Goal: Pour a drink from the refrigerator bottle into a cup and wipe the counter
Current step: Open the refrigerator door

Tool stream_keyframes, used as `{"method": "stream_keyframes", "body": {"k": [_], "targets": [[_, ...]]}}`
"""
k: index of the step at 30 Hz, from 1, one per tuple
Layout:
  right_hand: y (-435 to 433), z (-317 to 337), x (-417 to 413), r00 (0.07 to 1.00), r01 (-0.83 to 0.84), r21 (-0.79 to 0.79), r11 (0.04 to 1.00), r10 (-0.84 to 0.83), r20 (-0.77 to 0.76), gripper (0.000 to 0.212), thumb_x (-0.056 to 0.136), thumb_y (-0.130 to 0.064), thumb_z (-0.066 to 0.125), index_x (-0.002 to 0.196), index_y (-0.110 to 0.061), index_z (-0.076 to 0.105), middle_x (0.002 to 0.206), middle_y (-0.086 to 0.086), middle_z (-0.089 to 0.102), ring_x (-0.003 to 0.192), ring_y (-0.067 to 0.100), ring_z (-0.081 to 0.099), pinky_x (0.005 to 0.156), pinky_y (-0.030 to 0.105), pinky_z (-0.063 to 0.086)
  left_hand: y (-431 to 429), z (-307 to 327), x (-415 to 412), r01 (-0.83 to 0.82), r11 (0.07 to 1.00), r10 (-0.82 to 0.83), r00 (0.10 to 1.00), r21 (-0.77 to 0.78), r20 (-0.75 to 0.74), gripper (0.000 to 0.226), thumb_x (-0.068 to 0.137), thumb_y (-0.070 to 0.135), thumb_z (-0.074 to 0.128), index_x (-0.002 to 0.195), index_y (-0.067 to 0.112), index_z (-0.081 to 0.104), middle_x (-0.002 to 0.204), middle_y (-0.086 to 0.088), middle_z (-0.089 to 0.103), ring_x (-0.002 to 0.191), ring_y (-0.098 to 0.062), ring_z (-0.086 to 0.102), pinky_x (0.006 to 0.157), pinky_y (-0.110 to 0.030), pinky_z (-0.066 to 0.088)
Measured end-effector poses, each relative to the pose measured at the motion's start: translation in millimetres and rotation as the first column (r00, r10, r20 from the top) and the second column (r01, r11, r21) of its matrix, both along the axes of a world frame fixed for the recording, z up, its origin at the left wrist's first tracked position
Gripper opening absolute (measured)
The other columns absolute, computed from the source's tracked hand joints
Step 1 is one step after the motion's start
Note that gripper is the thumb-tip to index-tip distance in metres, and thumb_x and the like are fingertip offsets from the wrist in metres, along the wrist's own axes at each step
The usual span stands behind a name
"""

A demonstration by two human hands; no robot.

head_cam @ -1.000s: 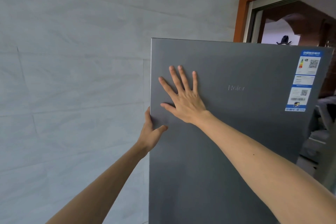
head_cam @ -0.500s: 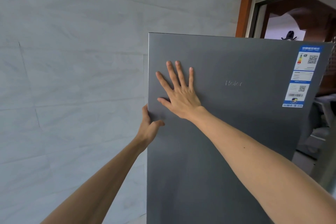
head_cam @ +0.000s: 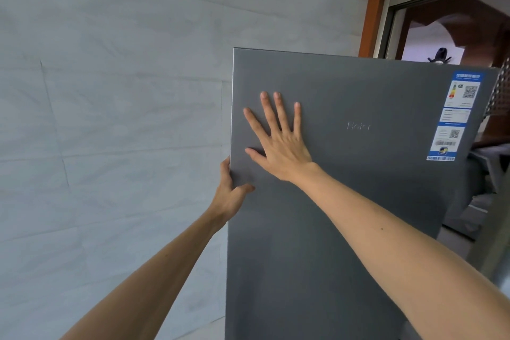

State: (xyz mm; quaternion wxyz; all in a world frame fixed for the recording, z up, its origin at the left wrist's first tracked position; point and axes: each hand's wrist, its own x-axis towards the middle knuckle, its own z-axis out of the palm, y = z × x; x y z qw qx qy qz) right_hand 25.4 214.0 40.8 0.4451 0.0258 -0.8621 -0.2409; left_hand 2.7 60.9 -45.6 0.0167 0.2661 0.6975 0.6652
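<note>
Door (head_cam: 345, 201): the fridge's grey front fills the middle and right of the view, upright, with its left edge close to the wall (head_cam: 110, 119).
Left hand (head_cam: 230, 196): grips that left edge, with the fingers hooked behind it and out of sight and the thumb lying on the front face.
Right hand (head_cam: 278, 146): lies flat on the door just right of the left hand, fingers straight and spread, holding nothing.
Door state: I cannot tell whether the seal has parted, as no gap or interior shows.
Door look: a matte dark-grey sheet, smooth and without a handle. It has a faint raised logo (head_cam: 358, 126) mid-panel and a blue-and-white sticker (head_cam: 455, 116) near the top right corner.
Beyond: a brown door frame (head_cam: 372, 8) stands behind the fridge on the right, opening onto a dim room.
Progress: this looks like the very start. The step in hand appears to be opening the fridge.
Left to do: taking out the bottle, pouring into the cup and wiping the counter. None of those three is in view.
</note>
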Motion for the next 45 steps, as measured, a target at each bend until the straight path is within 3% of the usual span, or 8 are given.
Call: {"method": "stream_keyframes", "body": {"k": [7,13,17,20,29,35,39,45], "targets": [[-13.6,0.9,37.0,1.000,0.002,-0.036,0.999,-0.001,0.024,0.084,0.092,-0.059,0.044,0.158,-0.023,0.007,0.163,0.019,-0.004,0.150,0.041,-0.006,0.113,0.070,0.006,-21.0,-8.2,23.8,-0.027,0.998,0.022,0.996,-0.055,-0.087,0.071,0.092,0.024,0.062,0.145,0.047,0.022,0.121,0.011,0.060,0.112,-0.015,0.063,0.096,-0.045,0.055],[-29.7,1.2,78.9,0.998,0.003,-0.120,0.993,0.005,0.067,0.085,0.092,-0.055,0.047,0.158,-0.023,0.004,0.163,0.016,-0.013,0.150,0.037,-0.014,0.114,0.069,0.009,-39.3,-7.2,51.1,-0.026,0.991,0.004,0.987,-0.132,-0.161,0.074,0.095,0.024,0.065,0.144,0.052,0.017,0.113,0.011,0.061,0.105,-0.022,0.064,0.092,-0.045,0.057],[-45.6,0.4,111.4,0.996,0.003,-0.214,0.977,0.017,0.090,0.084,0.092,-0.054,0.045,0.158,-0.023,0.003,0.163,0.013,-0.017,0.150,0.033,-0.016,0.114,0.068,0.014,-53.6,-5.7,73.1,0.045,0.986,-0.076,0.977,-0.159,-0.197,0.080,0.094,0.018,0.066,0.150,0.045,0.015,0.139,0.002,0.054,0.125,-0.026,0.056,0.101,-0.037,0.053],[-61.0,-0.1,134.9,0.998,-0.010,-0.321,0.947,0.031,0.059,0.080,0.093,-0.053,0.045,0.157,-0.025,0.007,0.164,0.011,-0.013,0.151,0.032,-0.013,0.115,0.067,0.018,-60.9,-2.6,90.0,0.135,0.975,-0.170,0.966,-0.178,-0.196,0.093,0.092,0.016,0.069,0.156,0.042,0.006,0.162,0.012,0.024,0.140,-0.025,0.044,0.103,-0.029,0.046],[-104.8,0.6,219.1,0.998,-0.056,-0.560,0.827,0.040,-0.042,0.090,0.092,-0.042,0.063,0.156,-0.015,0.007,0.164,0.010,-0.007,0.152,0.030,-0.001,0.112,0.038,0.022,-57.1,-4.2,155.7,0.149,0.926,-0.226,0.955,-0.346,-0.193,0.110,0.084,0.038,0.077,0.154,0.047,-0.007,0.161,-0.006,0.025,0.141,-0.036,0.039,0.110,-0.049,0.041],[-109.3,8.5,260.6,0.997,0.026,-0.563,0.826,-0.065,-0.050,0.100,0.090,-0.040,0.066,0.156,-0.007,-0.001,0.162,0.016,0.001,0.149,0.033,0.012,0.113,0.037,0.026,-66.4,-5.2,177.1,0.430,0.843,-0.479,0.873,-0.323,-0.089,0.119,0.071,0.036,0.079,0.149,0.058,-0.008,0.159,0.002,0.022,0.138,-0.036,0.039,0.112,-0.055,0.040],[-105.5,10.4,290.6,0.993,0.018,-0.553,0.833,-0.077,-0.084,0.093,0.091,-0.032,0.066,0.155,-0.005,0.003,0.160,0.017,0.008,0.147,0.031,0.019,0.116,0.032,0.020,-67.8,-0.2,190.1,0.526,0.787,-0.585,0.802,-0.323,-0.119,0.108,0.083,0.020,0.077,0.157,0.044,0.002,0.160,0.011,0.022,0.132,-0.031,0.047,0.110,-0.048,0.045],[-89.0,10.9,347.9,0.992,0.051,-0.570,0.820,-0.106,-0.064,0.092,0.093,-0.029,0.063,0.156,-0.009,0.000,0.163,0.010,0.006,0.149,0.025,0.016,0.121,0.044,0.023,-51.4,0.4,224.7,0.466,0.866,-0.490,0.862,-0.179,-0.127,0.075,0.085,0.019,0.074,0.136,0.051,0.028,0.125,-0.005,0.049,0.111,-0.028,0.058,0.091,-0.036,0.055]]}}
